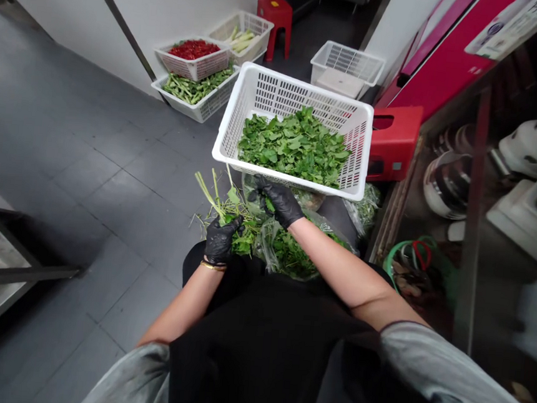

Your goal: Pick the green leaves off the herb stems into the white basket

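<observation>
In a black glove, my left hand [220, 241] is closed round a bunch of leafy greens [216, 204], its pale stems pointing up and away from me. My right hand [281, 202], gloved in black too, is just below the near rim of a white plastic basket [293, 180]. Its fingers are closed on a few green leaves [269, 205]. Loose picked leaves [297, 142] lie heaped inside the basket. Under my right forearm, a clear plastic bag [269, 242] holds more greens. Thin stems [251, 215] lie scattered between my hands.
Beyond the basket at left are crates of red chillies [193, 49], green vegetables [196, 87] and pale stalks [240, 39]. A red stool [273, 23] stands behind them. Another red stool [398, 141] and a white crate [349, 61] are at right. Metal shelving [474, 219] borders my right side.
</observation>
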`<action>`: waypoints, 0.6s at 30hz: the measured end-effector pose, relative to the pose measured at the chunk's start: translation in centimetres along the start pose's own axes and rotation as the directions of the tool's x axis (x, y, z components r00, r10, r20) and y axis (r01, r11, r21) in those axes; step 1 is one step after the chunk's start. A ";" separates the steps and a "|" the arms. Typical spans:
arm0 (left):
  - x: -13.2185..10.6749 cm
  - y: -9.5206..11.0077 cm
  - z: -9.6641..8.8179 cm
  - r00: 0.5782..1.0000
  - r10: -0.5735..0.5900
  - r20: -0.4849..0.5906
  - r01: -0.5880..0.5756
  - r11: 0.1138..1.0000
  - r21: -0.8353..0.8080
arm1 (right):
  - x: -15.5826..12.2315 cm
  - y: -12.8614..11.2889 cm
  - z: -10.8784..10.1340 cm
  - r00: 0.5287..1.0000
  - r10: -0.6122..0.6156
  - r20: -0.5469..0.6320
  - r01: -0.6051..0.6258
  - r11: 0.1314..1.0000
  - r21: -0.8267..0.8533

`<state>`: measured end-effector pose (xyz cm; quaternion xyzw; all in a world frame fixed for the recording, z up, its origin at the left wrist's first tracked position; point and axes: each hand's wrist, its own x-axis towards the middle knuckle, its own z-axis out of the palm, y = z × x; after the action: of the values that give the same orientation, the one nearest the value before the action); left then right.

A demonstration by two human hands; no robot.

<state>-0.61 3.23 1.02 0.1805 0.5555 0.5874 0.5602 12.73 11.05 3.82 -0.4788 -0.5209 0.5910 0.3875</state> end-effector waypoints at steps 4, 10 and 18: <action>0.6 -0.9 -0.8 0.993 0.114 0.009 -0.114 0.976 0.188 | 1.0 -2.2 -0.3 0.942 -0.064 0.330 0.142 0.965 -0.220; 1.4 -0.2 -2.9 0.984 0.177 -0.016 -0.162 0.930 0.329 | 1.6 -3.1 -2.9 0.806 0.196 0.558 -0.004 0.946 -0.326; 1.1 1.0 -2.5 0.925 -0.277 0.259 0.309 0.946 -0.092 | 1.3 0.2 -3.9 0.968 0.098 0.231 -0.140 0.974 0.176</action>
<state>-3.48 3.27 0.64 0.1284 0.4636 0.5056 0.7162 16.22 13.22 3.42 -0.4014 -0.4719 0.7099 0.3350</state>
